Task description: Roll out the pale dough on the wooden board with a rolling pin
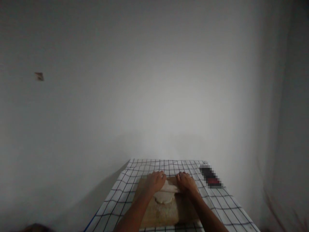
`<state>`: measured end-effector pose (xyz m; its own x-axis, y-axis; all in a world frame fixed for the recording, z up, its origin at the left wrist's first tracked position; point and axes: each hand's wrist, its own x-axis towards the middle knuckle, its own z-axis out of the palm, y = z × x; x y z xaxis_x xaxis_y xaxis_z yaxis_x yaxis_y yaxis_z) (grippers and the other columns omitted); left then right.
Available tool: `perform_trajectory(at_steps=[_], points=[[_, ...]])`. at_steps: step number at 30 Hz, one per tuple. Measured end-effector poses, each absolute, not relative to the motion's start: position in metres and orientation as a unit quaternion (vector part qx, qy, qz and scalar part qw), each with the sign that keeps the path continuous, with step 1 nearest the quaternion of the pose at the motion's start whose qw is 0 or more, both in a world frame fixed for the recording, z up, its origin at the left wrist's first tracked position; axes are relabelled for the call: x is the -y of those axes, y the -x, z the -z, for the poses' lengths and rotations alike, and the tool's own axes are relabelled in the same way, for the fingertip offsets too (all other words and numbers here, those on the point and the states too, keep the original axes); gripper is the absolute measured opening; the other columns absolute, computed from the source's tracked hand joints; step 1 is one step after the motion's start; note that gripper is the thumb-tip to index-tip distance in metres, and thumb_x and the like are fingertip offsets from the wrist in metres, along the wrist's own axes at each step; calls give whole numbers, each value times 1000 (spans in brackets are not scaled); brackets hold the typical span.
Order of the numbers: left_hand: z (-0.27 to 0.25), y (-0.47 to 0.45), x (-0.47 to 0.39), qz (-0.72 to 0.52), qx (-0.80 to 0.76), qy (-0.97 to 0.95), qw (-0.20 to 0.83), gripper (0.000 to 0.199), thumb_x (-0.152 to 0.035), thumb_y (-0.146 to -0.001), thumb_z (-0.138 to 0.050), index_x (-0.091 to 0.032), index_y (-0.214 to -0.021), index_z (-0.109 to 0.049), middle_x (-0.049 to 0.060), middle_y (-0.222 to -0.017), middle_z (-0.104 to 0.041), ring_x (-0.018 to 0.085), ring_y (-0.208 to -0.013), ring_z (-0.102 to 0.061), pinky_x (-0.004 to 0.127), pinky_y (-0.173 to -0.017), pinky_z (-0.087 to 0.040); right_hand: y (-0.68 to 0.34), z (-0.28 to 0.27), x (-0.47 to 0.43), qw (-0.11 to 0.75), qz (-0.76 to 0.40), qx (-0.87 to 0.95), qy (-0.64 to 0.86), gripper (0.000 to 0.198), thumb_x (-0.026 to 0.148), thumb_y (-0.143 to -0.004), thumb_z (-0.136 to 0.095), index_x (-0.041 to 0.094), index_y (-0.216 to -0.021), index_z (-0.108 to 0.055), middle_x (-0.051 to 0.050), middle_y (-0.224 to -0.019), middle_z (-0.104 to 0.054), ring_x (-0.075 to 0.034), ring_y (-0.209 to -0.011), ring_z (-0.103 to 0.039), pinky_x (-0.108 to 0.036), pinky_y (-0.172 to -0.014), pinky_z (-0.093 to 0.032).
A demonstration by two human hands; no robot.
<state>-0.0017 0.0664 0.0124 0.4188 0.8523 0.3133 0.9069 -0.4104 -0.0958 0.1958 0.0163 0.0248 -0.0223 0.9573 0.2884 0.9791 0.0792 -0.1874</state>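
Flattened pale dough [164,197] lies on a wooden board [159,217], its rounded near edge toward me. Across the dough runs a faint pale bar, which looks like a rolling pin [171,189]; it blends with the dough in the dim light. My left hand [156,181] is closed at the left end of the bar, fingers curled over. On the right, my right hand [186,182] is likewise closed at the other end. Both hands are over the far half of the board, and the grip beneath the fingers is mostly hidden.
A white cloth with dark grid lines [113,201] covers the table. At the right edge lies a pixelated dark and red object [210,177]. The pale wall [154,96] rises right behind the table, with a small brown patch [39,76] on its left.
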Motion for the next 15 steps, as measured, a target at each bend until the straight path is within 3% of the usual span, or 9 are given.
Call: perform_trajectory(at_steps=[15], points=[[-3,9,-44,146,537,822,118,39,-31,-100,-33,-23,-122,-65,8,-120,-71,26,-113,-62,41,-96,-47,-193,-3,-7,202,58,704,678,33,30,-102,-36,21,-108,-67,-13,-116,-68,-27,-112,-61,-42,-89,-47]])
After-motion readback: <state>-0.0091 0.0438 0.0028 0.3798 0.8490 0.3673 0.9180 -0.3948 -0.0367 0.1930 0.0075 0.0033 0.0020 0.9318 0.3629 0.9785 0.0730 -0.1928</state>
